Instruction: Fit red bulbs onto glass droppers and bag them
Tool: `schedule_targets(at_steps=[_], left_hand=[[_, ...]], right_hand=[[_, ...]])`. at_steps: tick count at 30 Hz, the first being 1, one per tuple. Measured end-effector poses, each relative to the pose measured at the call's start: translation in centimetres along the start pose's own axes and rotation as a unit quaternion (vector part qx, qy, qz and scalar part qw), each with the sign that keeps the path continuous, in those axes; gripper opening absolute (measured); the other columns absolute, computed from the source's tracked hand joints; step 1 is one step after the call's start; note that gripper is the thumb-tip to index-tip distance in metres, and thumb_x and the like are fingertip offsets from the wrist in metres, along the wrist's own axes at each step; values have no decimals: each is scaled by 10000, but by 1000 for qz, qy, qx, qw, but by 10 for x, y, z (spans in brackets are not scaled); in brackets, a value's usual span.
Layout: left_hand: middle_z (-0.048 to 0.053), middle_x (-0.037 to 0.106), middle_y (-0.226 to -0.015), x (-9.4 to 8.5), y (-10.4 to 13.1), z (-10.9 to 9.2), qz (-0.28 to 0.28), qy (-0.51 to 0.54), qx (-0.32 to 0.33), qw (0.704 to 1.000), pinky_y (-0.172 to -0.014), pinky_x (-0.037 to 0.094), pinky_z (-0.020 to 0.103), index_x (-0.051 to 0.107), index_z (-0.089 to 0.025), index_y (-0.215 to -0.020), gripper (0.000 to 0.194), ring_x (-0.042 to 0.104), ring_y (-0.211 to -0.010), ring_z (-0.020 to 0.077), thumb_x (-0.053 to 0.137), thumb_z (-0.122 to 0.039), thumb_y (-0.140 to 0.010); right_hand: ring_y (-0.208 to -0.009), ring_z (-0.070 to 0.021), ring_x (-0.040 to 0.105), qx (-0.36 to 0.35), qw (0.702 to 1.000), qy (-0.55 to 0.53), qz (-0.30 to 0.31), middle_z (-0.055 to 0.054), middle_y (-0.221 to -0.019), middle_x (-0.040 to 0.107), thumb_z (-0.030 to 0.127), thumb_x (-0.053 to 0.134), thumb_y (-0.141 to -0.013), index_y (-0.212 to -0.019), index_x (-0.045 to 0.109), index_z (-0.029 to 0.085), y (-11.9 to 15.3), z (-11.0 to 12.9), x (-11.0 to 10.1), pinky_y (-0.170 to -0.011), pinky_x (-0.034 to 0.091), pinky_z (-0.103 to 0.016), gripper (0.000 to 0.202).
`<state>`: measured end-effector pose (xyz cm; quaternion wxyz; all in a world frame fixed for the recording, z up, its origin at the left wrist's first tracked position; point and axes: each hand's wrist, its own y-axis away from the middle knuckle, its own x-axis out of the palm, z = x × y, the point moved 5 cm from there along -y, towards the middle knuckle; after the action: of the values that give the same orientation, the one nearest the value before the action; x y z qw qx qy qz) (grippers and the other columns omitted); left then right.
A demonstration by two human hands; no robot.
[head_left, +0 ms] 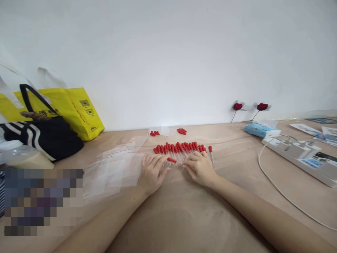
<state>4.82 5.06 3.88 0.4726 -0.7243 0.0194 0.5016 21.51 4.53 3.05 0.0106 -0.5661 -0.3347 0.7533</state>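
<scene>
A row of droppers [177, 149] with red rubber bulbs and thin clear tubes lies on the table in front of me, bulbs toward the wall. One dropper [172, 160] lies crosswise over the near ends of the row, between my hands. My left hand [154, 172] rests at the row's left end, thumb and forefinger apart, fingertips close to that dropper's bulb. The fingers of my right hand [198, 167] are pinched together at what looks like the tube end of the same dropper; the exact contact is too small to see. A single dropper [211, 154] lies right of the row.
Clear zip bags [116, 172] are spread at left. Behind the row lie bags of red-bulbed droppers [181, 131]. A yellow bag [84, 116] and black bag [60, 137] stand far left. Tissues [260, 130], a power strip [321, 172] and its white cable [273, 186] are at right.
</scene>
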Motion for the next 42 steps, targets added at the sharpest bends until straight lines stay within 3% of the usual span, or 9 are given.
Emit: schedule_targets(at_steps=[3,5,13,19,23,29,32,37,42], left_hand=[[84,585,-1066,1,6,12,14,-18,-71,997,-936,267,473,472,-196,-1107,319,504,-1002,239,478,-283,-801],[77,584,-1039,3,10,15,43,-19,-99,994,-896,313,470,497,-207,-1058,289,513,-972,246,497,-268,-775],[99,545,-1078,13,16,18,106,15,-108,988,-863,389,434,547,-170,-986,234,506,-992,252,487,-255,-777],[124,525,-1135,11,16,20,100,30,-123,987,-922,372,427,482,-134,-1100,353,458,-1087,259,487,-257,-769],[129,515,-1170,1,24,21,106,32,-121,987,-956,348,437,435,-130,-1172,412,419,-1143,257,467,-286,-793],[60,388,-1334,-8,56,13,221,82,-47,971,-995,306,446,380,-248,-1268,453,317,-1236,237,434,-370,-836],[52,396,-1329,-9,62,8,252,90,-31,963,-1008,267,474,408,-266,-1255,434,327,-1232,236,431,-384,-838],[69,477,-1265,-12,52,8,231,56,-39,971,-985,313,437,508,-232,-1173,389,404,-1181,221,432,-389,-825],[152,533,-1187,-21,47,53,157,-124,-158,967,-942,328,483,582,-126,-1053,367,435,-1146,288,431,-351,-805]], right_hand=[[-773,-187,485,157,987,-11,-26,-41,-751,643,264,475,-795,-829,637,209,-12,-17,7,-669,238,-307,175],[-773,-199,504,211,976,-6,-49,-44,-734,649,264,482,-781,-843,623,201,-20,-20,15,-674,245,-314,167],[-711,-212,538,237,967,51,-80,-68,-663,629,215,498,-741,-735,567,170,-39,-9,36,-681,238,-345,82],[-744,-198,518,194,973,7,-125,-55,-734,620,285,483,-786,-711,578,173,-32,-8,28,-693,270,-340,164],[-742,-173,506,79,986,-74,-130,-64,-748,599,263,442,-816,-748,594,152,-5,-4,10,-687,343,-303,200],[-1118,-210,433,-137,978,-129,86,-82,-1241,483,420,470,-808,-1229,444,221,50,13,-10,-898,344,-365,467],[-1168,-219,398,-134,971,-128,153,-74,-1293,437,444,459,-810,-1274,390,255,60,13,-10,-926,325,-397,505],[-1145,-224,428,-122,973,-136,143,-76,-1268,465,435,480,-803,-1260,410,268,57,13,-9,-916,334,-411,492],[-1145,-228,428,-123,971,-149,141,-89,-1262,468,429,485,-802,-1253,421,249,57,12,-9,-907,345,-413,490]])
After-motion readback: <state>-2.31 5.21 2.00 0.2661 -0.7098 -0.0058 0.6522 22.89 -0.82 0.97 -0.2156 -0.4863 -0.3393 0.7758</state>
